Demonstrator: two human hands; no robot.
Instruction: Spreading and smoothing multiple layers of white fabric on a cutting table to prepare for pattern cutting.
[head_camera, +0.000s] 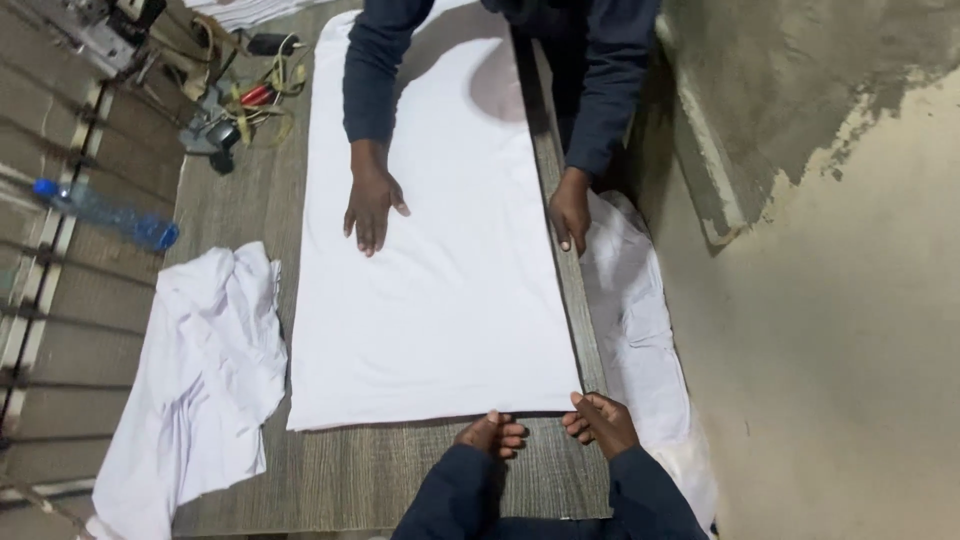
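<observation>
Head view: our left hand (492, 434) and right hand (600, 420), fingers curled, pinched the cloth (440, 250) edge; a co-worker's hands (372, 205) pressed it flat.

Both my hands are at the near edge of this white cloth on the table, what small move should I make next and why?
Probably pinch the near hem with your left hand and right hand and draw it gently toward you. Both rest at the edge of the white cloth, while the other person's hands press its far part flat, so a light pull should smooth it.
</observation>
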